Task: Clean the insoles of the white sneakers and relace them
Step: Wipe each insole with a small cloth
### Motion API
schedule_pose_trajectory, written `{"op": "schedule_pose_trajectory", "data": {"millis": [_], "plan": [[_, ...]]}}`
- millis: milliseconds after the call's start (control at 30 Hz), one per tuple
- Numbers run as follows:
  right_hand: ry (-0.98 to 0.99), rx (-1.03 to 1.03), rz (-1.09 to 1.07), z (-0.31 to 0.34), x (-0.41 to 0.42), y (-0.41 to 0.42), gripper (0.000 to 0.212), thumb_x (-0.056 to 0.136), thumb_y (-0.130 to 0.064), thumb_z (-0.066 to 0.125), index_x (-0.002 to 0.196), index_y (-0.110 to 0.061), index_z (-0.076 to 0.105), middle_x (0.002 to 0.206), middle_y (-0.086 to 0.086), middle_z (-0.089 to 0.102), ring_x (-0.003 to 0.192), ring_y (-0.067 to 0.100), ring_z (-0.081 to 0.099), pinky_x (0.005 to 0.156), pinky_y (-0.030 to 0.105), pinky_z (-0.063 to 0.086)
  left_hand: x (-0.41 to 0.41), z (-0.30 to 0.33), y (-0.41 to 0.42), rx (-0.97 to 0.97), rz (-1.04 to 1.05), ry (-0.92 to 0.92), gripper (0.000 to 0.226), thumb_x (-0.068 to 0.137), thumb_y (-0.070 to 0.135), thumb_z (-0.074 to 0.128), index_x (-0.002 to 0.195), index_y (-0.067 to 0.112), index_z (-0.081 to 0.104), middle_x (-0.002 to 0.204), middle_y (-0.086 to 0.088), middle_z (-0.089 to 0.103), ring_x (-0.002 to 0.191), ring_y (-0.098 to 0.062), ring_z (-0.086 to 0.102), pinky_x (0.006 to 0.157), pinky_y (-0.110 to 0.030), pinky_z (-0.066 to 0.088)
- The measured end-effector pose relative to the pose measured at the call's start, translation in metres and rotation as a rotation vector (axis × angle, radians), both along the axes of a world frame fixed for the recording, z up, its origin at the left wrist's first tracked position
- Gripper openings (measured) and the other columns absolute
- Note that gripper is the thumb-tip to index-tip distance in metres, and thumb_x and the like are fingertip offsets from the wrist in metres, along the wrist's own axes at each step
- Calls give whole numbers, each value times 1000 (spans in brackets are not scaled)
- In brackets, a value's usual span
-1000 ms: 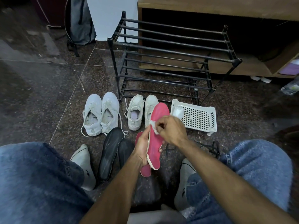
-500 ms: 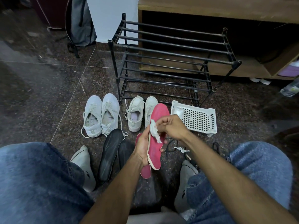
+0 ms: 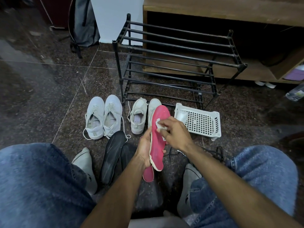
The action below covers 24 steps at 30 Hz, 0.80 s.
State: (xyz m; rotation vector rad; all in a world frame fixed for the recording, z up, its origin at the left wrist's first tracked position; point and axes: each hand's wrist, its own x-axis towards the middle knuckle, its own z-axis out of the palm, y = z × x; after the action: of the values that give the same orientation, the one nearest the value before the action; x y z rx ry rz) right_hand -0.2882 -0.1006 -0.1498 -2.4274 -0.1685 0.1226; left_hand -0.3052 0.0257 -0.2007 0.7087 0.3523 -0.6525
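While held, white basket (image 3: 202,122) tube-laden

Dark speckled tiled floor (image 3: 49,83), black metal rack (image 3: 177,51), wooden cabinet (image 3: 222,12), pale wall (image 3: 115,17)

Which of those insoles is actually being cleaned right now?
The pink insole held up in the left hand, with the right hand pressing a white wipe on it. The two black insoles lie untouched on the floor.

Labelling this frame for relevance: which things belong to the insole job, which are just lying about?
In the job:
- pink insole, held in left hand
- white wipe, pinched by right hand
- second pink insole
- black insoles
- two pairs of white sneakers

Lying about:
- black shoe rack
- white basket
- grey backpack
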Motion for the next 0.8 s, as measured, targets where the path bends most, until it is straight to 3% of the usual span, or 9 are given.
{"op": "schedule_pose_trajectory", "data": {"millis": [67,133,200,333,400,467,600,800], "plan": [[-19,-120,-18,1,4,1,29,93,-19,62,122,-19,64,107,-8,58,88,15,63,83,36,54,-1,4,-1,10,1,-2,47,92,52,51,103,11,71,73,-7,64,53,-18,59,45,-27,46],[0,-124,-73,2,7,1,24,92,-19,64,115,-18,68,109,-5,61,77,17,66,78,39,57,-2,8,-2,11,1,-1,46,93,51,50,98,11,72,68,-8,64,50,-18,60,44,-26,45],[19,-105,-32,4,6,4,21,91,-21,66,111,-17,71,111,-4,65,79,16,66,79,39,57,-3,8,-2,29,12,4,48,93,53,49,101,12,72,69,-7,64,53,-17,60,46,-26,46],[56,-75,138,7,-6,15,17,88,-19,69,104,-16,75,102,-6,69,82,7,60,80,29,52,2,8,1,-69,87,54,56,95,53,45,121,9,66,94,-13,70,81,-25,68,72,-35,55],[22,-115,139,8,-4,14,16,89,-20,68,103,-19,75,102,-8,69,84,7,59,80,25,48,0,11,0,-83,69,45,54,95,52,45,117,9,67,88,-12,70,73,-23,69,62,-32,57],[-44,-158,61,11,9,11,17,90,-22,66,105,-20,74,107,-7,70,89,12,62,86,31,51,-4,11,-4,-2,19,7,50,92,55,49,104,12,72,75,-9,66,58,-19,62,46,-26,48],[-96,-289,-130,18,40,2,18,90,-23,63,104,-24,74,111,-5,70,96,20,64,84,32,51,-6,9,-6,-3,-58,-1,55,81,59,59,100,10,75,81,-10,63,64,-19,59,43,-25,47],[11,-155,167,18,13,5,15,90,-22,67,103,-18,74,102,-7,69,83,11,65,85,39,55,1,11,2,-21,-16,-18,46,85,53,55,92,12,72,69,-7,64,55,-19,61,41,-24,45]]}}
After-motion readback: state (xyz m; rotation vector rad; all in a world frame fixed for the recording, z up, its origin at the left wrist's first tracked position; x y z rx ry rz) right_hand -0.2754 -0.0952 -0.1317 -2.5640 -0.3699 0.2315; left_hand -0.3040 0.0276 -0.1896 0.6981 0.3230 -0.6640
